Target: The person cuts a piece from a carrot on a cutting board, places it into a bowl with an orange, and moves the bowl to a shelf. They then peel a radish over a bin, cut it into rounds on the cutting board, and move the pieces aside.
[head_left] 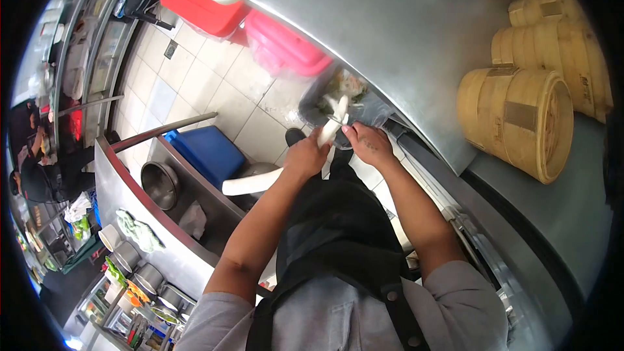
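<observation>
"What is at the far left?"

"A co-worker (pixel 49 174) in dark clothes, well apart from the person. Lower down, steel pots (pixel 148 277) cluster near the left table (pixel 120 188), which carries a pale green-and-white bundle (pixel 138 231). Just right of that table's red edge is a round metal bowl (pixel 160 185), then a blue container (pixel 205 159)."

"And moving right?"

"A red tub (pixel 201 10) near the top, with a pink tub (pixel 286 42) beside it, above the tiled floor (pixel 250 127). Below them comes the long white vegetable (pixel 257 183), slanting up past the person's left forearm."

"How is that grip?"

"The left hand (pixel 309 157) is wrapped around the vegetable, whose upper end is over a lined bin (pixel 311 96) with scraps inside. That bin is just beside the long left edge of the right table (pixel 383 26)."

"And the other grip?"

"The right hand (pixel 370 145) is closed on a small metal tool (pixel 337 119) against the vegetable's upper part. The tool is too small to identify for certain."

"What finishes the right side?"

"Bamboo steamers (pixel 513 120), in a row along the right table's far right. The largest-looking one is near that table's closest corner."
</observation>
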Demonstrator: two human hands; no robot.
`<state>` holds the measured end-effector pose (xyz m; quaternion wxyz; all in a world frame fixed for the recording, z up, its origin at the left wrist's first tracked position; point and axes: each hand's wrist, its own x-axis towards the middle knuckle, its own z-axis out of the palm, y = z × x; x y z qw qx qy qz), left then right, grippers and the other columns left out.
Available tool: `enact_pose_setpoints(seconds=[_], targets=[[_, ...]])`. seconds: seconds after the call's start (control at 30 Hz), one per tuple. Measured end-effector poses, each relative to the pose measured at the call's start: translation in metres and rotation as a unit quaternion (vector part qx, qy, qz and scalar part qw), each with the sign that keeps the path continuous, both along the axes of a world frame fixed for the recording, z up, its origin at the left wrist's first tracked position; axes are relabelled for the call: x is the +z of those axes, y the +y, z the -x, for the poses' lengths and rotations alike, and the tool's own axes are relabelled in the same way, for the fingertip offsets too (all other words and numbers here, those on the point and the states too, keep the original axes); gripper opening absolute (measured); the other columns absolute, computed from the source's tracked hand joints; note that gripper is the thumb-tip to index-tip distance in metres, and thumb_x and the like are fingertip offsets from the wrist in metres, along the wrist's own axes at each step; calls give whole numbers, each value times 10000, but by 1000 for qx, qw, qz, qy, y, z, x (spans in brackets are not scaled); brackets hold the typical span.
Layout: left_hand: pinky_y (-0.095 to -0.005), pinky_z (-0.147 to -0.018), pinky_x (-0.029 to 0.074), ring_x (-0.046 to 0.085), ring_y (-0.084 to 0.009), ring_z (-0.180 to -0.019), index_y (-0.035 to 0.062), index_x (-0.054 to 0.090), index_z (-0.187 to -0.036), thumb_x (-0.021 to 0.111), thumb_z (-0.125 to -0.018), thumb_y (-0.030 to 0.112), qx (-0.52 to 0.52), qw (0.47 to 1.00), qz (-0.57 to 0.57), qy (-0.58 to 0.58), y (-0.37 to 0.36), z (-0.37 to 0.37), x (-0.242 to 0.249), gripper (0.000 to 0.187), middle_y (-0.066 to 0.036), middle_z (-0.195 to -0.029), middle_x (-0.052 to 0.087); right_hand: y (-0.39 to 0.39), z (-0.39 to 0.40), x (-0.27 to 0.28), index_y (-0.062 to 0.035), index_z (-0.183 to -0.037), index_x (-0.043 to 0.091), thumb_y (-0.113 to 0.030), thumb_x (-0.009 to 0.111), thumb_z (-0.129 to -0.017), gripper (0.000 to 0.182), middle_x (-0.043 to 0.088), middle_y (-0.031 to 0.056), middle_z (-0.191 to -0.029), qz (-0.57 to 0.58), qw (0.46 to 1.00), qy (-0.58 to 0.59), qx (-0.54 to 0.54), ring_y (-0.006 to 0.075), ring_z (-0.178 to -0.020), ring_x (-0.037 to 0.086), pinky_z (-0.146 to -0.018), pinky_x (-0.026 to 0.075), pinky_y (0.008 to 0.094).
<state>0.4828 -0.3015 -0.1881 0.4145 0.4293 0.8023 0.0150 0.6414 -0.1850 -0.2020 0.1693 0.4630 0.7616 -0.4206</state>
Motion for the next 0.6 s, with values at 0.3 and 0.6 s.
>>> enact_pose_setpoints(seconds=[0.3, 0.6], targets=[[-483, -960, 493, 663, -396, -1061, 126, 414, -1487, 499, -984, 478, -39, 996, 75, -5, 13, 4, -3, 620, -226, -1146, 684, 38, -15, -77, -41, -1079, 651, -567, 333, -1016, 617, 688, 215, -1089, -79, 989, 8, -121, 402, -1059, 639, -902, 482, 460], [-387, -546, 518, 591, -237, -441, 26, 490, -1349, 597, -965, 494, 102, 956, 35, -272, 36, 13, -1, 614, -169, -768, 660, 14, -16, -27, -49, -1106, 650, -574, 350, -1009, 613, 681, 224, -1091, 25, 994, 45, -98, 420, -1061, 632, -912, 478, 502]])
